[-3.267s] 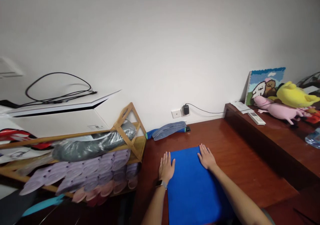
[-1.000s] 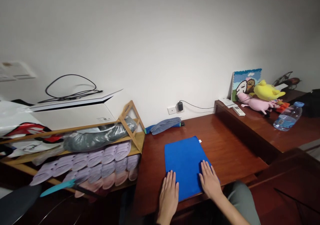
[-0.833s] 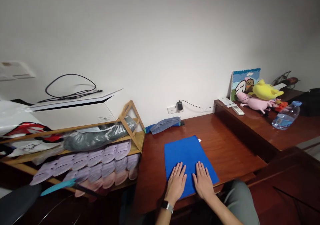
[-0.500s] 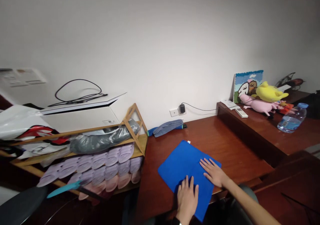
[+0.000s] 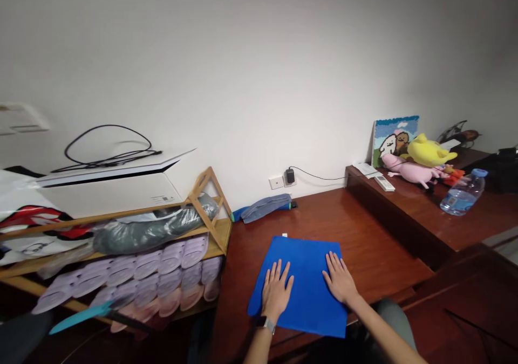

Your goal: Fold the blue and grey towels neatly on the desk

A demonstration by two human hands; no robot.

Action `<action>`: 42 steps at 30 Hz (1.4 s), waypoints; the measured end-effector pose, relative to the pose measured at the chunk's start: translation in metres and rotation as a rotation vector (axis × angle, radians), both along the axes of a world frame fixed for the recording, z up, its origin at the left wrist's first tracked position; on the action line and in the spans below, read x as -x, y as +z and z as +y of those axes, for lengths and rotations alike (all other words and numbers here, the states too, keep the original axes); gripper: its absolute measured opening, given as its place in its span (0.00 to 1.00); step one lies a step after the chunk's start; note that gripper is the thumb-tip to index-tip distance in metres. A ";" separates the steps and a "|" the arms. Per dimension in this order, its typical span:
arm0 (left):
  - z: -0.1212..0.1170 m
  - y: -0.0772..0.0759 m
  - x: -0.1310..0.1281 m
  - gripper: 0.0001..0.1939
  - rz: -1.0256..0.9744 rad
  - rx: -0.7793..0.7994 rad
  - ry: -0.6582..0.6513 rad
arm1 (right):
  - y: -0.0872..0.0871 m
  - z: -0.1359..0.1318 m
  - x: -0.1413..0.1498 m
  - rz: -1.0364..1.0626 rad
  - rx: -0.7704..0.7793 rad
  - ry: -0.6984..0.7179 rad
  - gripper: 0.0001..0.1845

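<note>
A flat blue sheet, perhaps cloth or felt (image 5: pixel 305 288), lies on the brown wooden desk (image 5: pixel 324 218) near its front edge, with its far edge roughly parallel to the wall. On the sheet's left part rests my left hand (image 5: pixel 277 291), palm down with the fingers spread; a watch (image 5: pixel 266 324) is on that wrist. My right hand (image 5: pixel 339 279) lies flat along the right edge, fingers also spread. A small white tag (image 5: pixel 285 235) sticks out at the far edge.
Left of the desk stands a wooden rack (image 5: pixel 218 234) with rows of slippers (image 5: pixel 162 264) and a white box (image 5: pixel 121 191) on top. A folded grey-blue cloth (image 5: pixel 267 207) lies by the wall. On the raised right ledge are a remote (image 5: pixel 384 183), plush toys (image 5: pixel 408 170) and a water bottle (image 5: pixel 461 197).
The blue sheet has turned from a diamond-like angle to lie nearly square with the desk. My left hand has moved left and forward on it; my right hand stays on its right side.
</note>
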State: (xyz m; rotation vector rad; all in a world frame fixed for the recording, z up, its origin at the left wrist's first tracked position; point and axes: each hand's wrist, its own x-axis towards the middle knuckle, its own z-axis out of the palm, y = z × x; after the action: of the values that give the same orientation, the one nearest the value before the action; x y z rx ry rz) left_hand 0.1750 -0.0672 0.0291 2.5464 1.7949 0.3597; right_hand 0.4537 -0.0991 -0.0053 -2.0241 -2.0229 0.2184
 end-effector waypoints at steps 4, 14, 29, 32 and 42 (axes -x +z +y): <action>-0.027 -0.013 -0.002 0.29 0.003 -0.046 0.189 | 0.026 0.047 -0.016 -0.005 0.061 0.291 0.38; 0.000 0.006 -0.008 0.28 -0.043 -0.121 0.078 | 0.033 0.100 -0.003 0.013 0.045 0.179 0.39; 0.057 0.003 -0.059 0.28 -0.073 -0.033 -0.151 | 0.008 0.085 0.008 0.010 0.032 0.022 0.38; 0.066 0.000 -0.096 0.28 -0.086 0.011 -0.181 | 0.012 0.090 0.012 -0.004 0.076 0.035 0.38; 0.074 -0.012 0.013 0.31 -0.024 0.003 0.137 | 0.015 0.099 0.008 -0.038 0.072 0.090 0.38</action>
State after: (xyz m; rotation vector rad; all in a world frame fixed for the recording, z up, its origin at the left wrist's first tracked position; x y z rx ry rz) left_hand 0.1621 0.0064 0.0171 2.4131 1.9645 0.3867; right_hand 0.4458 0.0002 0.0102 -1.9947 -2.1618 0.2768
